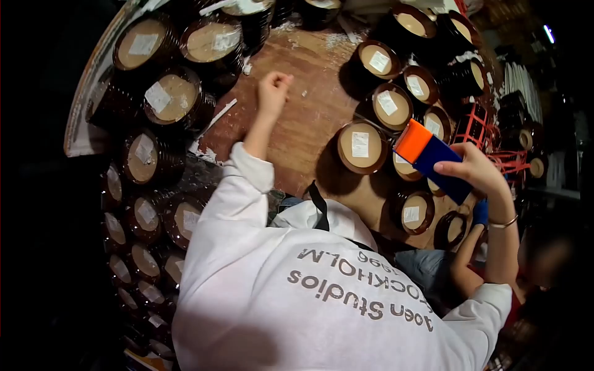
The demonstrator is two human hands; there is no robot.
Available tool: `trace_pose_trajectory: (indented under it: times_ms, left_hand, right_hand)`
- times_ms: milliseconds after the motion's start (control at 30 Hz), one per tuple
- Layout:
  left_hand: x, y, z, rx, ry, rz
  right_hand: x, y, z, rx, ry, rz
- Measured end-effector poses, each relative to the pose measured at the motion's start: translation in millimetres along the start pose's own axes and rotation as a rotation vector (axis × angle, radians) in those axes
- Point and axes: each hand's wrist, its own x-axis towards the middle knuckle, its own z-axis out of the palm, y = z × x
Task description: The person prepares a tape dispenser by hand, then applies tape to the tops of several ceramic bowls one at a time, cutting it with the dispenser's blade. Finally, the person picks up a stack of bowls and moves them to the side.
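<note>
The right hand [473, 168] is keeping its grip clamped on a blue-and-orange block [427, 161], which is hanging over the labelled stacks [361, 147] on the right side of the desk [303, 139]. The left hand [273, 94] is curling above the wood, and I cannot tell whether its fingertips are meeting or pinching anything. If the right wrist were dipping or swinging wide, the block's orange end might be catching a rim and tipping a stack, since these are standing close together. A co-worker's arm [467, 272] is reaching in just below the right forearm, so elbows might be colliding. On the left, more stacks [173, 99] and a white strip [216, 119] are bounding the space; the most open room is lying between both groups, under the left hand.
</note>
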Motion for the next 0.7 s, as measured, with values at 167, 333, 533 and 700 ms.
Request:
trace_pose_trajectory:
  times_ms: [167, 333, 533, 700]
  left_hand:
    - [-41.0, -119.4, 33.8, -0.025, 0.189, -0.297]
    - [-80.6, -128.0, 77.7, 0.462, 0.053, -0.184]
    - [-100.2, -138.3, 102.2, 0.579, -0.202, -0.125]
    - [-106.2, -135.5, 108.2, 0.590, -0.255, 0.017]
  right_hand:
    - [67.5, -75.6, -3.7, -0.441, -0.022, 0.135]
    - [117.6, -119.6, -1.3, -0.705, -0.172, 0.239]
    - [138.7, -108.1, -7.1, -0.692, -0.271, 0.342]
    - [141.8, -91.8, -17.7, -0.548, -0.287, 0.376]
